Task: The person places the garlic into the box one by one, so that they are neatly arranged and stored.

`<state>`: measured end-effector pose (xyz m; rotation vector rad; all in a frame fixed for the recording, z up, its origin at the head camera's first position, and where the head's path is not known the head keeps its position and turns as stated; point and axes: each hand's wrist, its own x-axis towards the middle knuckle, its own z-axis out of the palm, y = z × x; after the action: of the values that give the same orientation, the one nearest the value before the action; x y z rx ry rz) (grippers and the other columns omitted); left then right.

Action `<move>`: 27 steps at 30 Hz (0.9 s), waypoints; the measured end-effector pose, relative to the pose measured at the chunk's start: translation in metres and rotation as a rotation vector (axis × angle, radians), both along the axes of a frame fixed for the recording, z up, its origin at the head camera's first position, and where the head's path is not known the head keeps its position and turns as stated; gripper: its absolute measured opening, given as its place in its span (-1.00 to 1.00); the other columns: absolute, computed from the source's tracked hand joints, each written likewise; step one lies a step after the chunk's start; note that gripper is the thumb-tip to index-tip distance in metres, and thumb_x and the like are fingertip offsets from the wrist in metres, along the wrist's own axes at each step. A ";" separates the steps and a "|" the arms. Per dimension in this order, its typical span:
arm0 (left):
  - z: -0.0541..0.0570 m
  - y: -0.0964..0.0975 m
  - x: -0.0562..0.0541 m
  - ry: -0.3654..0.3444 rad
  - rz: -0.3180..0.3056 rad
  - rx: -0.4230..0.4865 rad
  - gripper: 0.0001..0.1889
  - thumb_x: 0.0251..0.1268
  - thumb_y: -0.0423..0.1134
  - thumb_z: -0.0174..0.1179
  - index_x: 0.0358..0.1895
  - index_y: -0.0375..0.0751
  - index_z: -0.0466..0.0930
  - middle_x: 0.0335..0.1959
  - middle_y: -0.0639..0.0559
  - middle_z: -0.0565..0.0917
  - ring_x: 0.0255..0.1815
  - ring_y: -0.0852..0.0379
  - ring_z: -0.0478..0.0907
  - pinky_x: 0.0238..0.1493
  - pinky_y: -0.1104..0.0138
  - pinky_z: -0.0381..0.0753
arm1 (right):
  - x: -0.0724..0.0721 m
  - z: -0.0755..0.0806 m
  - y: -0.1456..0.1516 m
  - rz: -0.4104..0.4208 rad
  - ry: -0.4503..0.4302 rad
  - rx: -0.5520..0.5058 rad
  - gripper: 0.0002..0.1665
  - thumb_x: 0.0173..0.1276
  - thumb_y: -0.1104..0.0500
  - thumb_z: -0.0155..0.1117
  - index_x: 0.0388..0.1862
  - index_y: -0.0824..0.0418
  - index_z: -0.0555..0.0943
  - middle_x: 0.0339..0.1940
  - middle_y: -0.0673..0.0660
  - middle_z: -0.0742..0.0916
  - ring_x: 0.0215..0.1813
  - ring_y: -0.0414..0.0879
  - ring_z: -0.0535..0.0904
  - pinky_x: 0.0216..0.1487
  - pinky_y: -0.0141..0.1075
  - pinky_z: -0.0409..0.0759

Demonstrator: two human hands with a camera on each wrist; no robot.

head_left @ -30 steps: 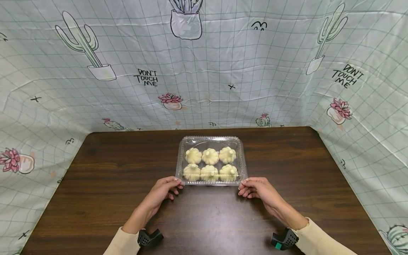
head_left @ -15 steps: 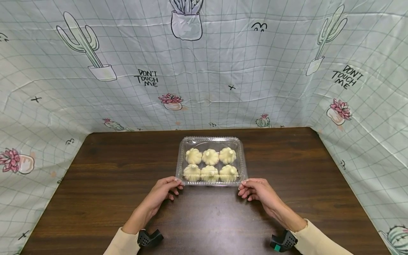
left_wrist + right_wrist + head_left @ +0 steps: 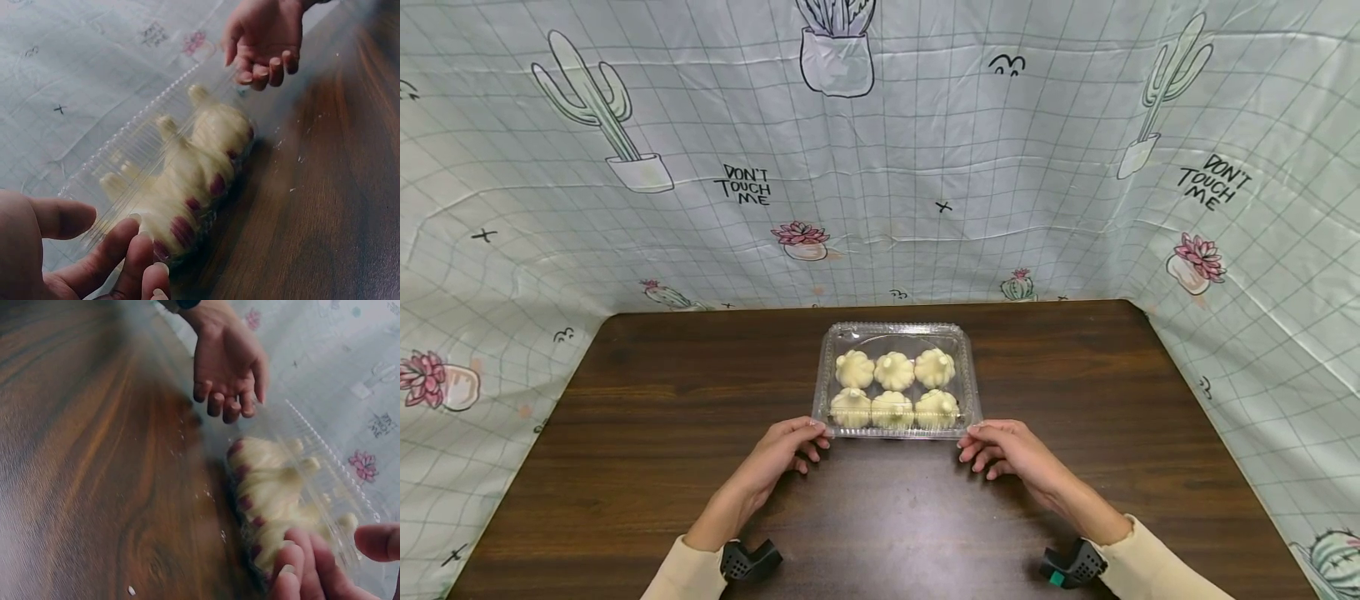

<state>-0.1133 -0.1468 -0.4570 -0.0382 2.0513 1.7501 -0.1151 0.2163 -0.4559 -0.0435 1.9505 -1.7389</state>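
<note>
A clear plastic clamshell container [image 3: 895, 337] lies on the table in the head view. Inside are two rows of pale, ribbed pieces shaped like garlic bulbs [image 3: 894, 371]; the left wrist view shows purplish patches low on these bulbs [image 3: 215, 137]. At the near left corner, my left hand [image 3: 786, 446] holds the rim between thumb and fingers. My right hand [image 3: 1011, 450] holds the near right corner likewise, its lower fingers hanging loosely curled. In the right wrist view the clear lid edge passes between the right thumb [image 3: 378, 542] and the fingertips [image 3: 287, 553].
The dark wooden table [image 3: 700, 367] reaches back to a pale gridded curtain [image 3: 880, 183] printed with cacti, which also closes both sides. Small white specks [image 3: 131, 590] dot the wood near the container. A black wrist camera [image 3: 751, 560] sits on each forearm.
The container has stayed in place between both hands. My right hand's lower fingers have spread slightly; the left hand looks the same.
</note>
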 end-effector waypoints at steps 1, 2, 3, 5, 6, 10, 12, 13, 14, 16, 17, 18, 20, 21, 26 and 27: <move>0.000 0.000 0.000 -0.002 -0.002 -0.002 -0.68 0.71 -0.18 -0.01 0.05 -0.38 0.65 -0.20 0.05 0.63 -0.27 0.14 0.52 -0.35 0.37 0.54 | 0.000 0.001 0.001 0.008 0.002 0.011 -0.60 0.69 0.06 0.09 -0.04 0.38 0.71 -0.31 -0.02 0.78 -0.35 -0.24 0.63 -0.37 -0.43 0.64; 0.001 -0.001 0.000 -0.003 -0.002 -0.004 -0.67 0.71 -0.18 0.00 0.05 -0.38 0.65 -0.20 0.04 0.63 -0.27 0.13 0.52 -0.35 0.37 0.54 | 0.000 0.002 0.001 0.018 0.008 0.021 -0.58 0.69 0.06 0.09 -0.02 0.40 0.70 -0.29 -0.02 0.78 -0.34 -0.23 0.63 -0.37 -0.43 0.64; 0.001 -0.001 0.000 -0.005 -0.005 -0.008 -0.67 0.71 -0.17 0.00 0.06 -0.39 0.65 -0.19 0.03 0.63 -0.26 0.13 0.51 -0.34 0.37 0.54 | -0.001 0.002 0.002 0.027 0.013 0.030 -0.56 0.70 0.05 0.09 0.00 0.42 0.70 -0.28 -0.01 0.78 -0.33 -0.23 0.63 -0.37 -0.43 0.64; 0.002 -0.002 0.000 -0.010 -0.012 -0.014 -0.65 0.71 -0.15 0.00 0.08 -0.40 0.64 -0.18 0.02 0.63 -0.25 0.12 0.51 -0.33 0.37 0.55 | -0.001 0.002 0.004 0.034 0.020 0.048 -0.54 0.69 0.04 0.10 0.03 0.45 0.69 -0.27 0.00 0.78 -0.32 -0.22 0.64 -0.36 -0.42 0.65; 0.002 -0.003 0.000 -0.012 -0.014 -0.017 -0.64 0.71 -0.14 0.01 0.09 -0.40 0.64 -0.17 0.01 0.63 -0.24 0.11 0.52 -0.33 0.37 0.55 | -0.001 0.003 0.005 0.037 0.028 0.055 -0.53 0.70 0.04 0.10 0.04 0.47 0.68 -0.26 0.01 0.78 -0.32 -0.21 0.64 -0.35 -0.41 0.66; 0.004 -0.007 -0.001 -0.014 -0.006 -0.018 -0.65 0.70 -0.15 0.02 0.08 -0.40 0.63 -0.19 0.01 0.63 -0.24 0.11 0.53 -0.32 0.37 0.56 | -0.004 0.003 0.009 0.024 0.053 0.091 -0.52 0.70 0.05 0.10 0.05 0.49 0.66 -0.27 0.03 0.79 -0.31 -0.18 0.65 -0.33 -0.37 0.69; 0.005 -0.010 -0.001 -0.017 0.011 -0.018 -0.67 0.70 -0.16 0.02 0.05 -0.38 0.63 -0.20 0.02 0.64 -0.25 0.11 0.54 -0.32 0.38 0.57 | -0.005 0.004 0.013 0.011 0.069 0.116 -0.54 0.70 0.06 0.09 0.04 0.47 0.66 -0.27 0.04 0.79 -0.30 -0.15 0.66 -0.32 -0.34 0.71; 0.006 -0.012 -0.001 -0.017 0.020 -0.017 -0.68 0.69 -0.16 0.02 0.04 -0.38 0.64 -0.21 0.02 0.64 -0.26 0.11 0.54 -0.33 0.38 0.56 | -0.006 0.005 0.015 0.003 0.076 0.128 -0.55 0.70 0.06 0.09 0.03 0.46 0.66 -0.27 0.04 0.79 -0.29 -0.13 0.67 -0.30 -0.32 0.71; 0.006 -0.014 -0.002 -0.016 0.028 -0.015 -0.68 0.70 -0.17 0.02 0.04 -0.38 0.64 -0.22 0.02 0.64 -0.26 0.11 0.54 -0.32 0.38 0.56 | -0.007 0.006 0.017 -0.002 0.087 0.138 -0.56 0.70 0.07 0.08 0.04 0.45 0.66 -0.26 0.05 0.79 -0.28 -0.12 0.67 -0.29 -0.30 0.72; 0.008 -0.018 -0.003 -0.011 0.035 -0.016 -0.68 0.70 -0.16 0.02 0.04 -0.38 0.64 -0.21 0.02 0.64 -0.25 0.10 0.53 -0.31 0.36 0.56 | -0.009 0.007 0.023 -0.019 0.107 0.165 -0.58 0.71 0.08 0.06 0.06 0.44 0.67 -0.25 0.06 0.80 -0.26 -0.09 0.68 -0.28 -0.27 0.73; 0.008 -0.020 -0.003 -0.007 0.036 -0.018 -0.67 0.71 -0.15 0.01 0.04 -0.38 0.64 -0.20 0.02 0.63 -0.25 0.09 0.53 -0.31 0.35 0.56 | -0.010 0.008 0.026 -0.026 0.121 0.177 -0.58 0.72 0.09 0.06 0.07 0.44 0.67 -0.23 0.07 0.80 -0.25 -0.07 0.68 -0.27 -0.25 0.74; 0.009 -0.022 -0.004 -0.002 0.037 -0.019 -0.66 0.72 -0.15 0.01 0.05 -0.38 0.64 -0.20 0.01 0.63 -0.24 0.09 0.52 -0.30 0.34 0.56 | -0.011 0.010 0.029 -0.031 0.135 0.191 -0.57 0.72 0.09 0.04 0.09 0.45 0.66 -0.22 0.09 0.80 -0.24 -0.06 0.69 -0.26 -0.24 0.74; 0.010 -0.028 -0.005 0.010 0.035 -0.023 -0.64 0.73 -0.14 -0.01 0.08 -0.40 0.64 -0.17 0.01 0.63 -0.23 0.08 0.52 -0.29 0.32 0.55 | -0.013 0.011 0.035 -0.042 0.166 0.214 -0.55 0.74 0.11 0.02 0.13 0.48 0.65 -0.19 0.12 0.80 -0.23 -0.03 0.69 -0.25 -0.20 0.75; 0.010 -0.030 -0.006 0.013 0.036 -0.025 -0.63 0.74 -0.14 -0.02 0.09 -0.40 0.63 -0.17 0.01 0.63 -0.23 0.08 0.51 -0.28 0.31 0.55 | -0.014 0.012 0.038 -0.054 0.173 0.229 -0.54 0.74 0.09 0.02 0.14 0.48 0.65 -0.19 0.12 0.80 -0.23 -0.03 0.69 -0.25 -0.20 0.74; 0.012 -0.043 -0.008 0.014 0.061 -0.031 -0.62 0.75 -0.12 -0.04 0.12 -0.40 0.62 -0.16 0.04 0.62 -0.22 0.09 0.52 -0.25 0.30 0.55 | -0.021 0.013 0.051 -0.104 0.196 0.287 -0.48 0.75 0.02 0.03 0.17 0.47 0.65 -0.17 0.13 0.80 -0.22 -0.05 0.70 -0.25 -0.20 0.74; 0.013 -0.045 -0.009 0.012 0.068 -0.032 -0.62 0.75 -0.12 -0.04 0.12 -0.39 0.62 -0.16 0.04 0.62 -0.22 0.09 0.52 -0.24 0.30 0.55 | -0.022 0.013 0.053 -0.114 0.195 0.297 -0.47 0.74 0.00 0.03 0.17 0.47 0.65 -0.17 0.13 0.80 -0.21 -0.06 0.70 -0.25 -0.20 0.73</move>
<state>-0.1220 -0.1921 -0.4445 -0.1082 2.1100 1.7618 -0.1371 0.2693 -0.4431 0.0037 2.3784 -1.5439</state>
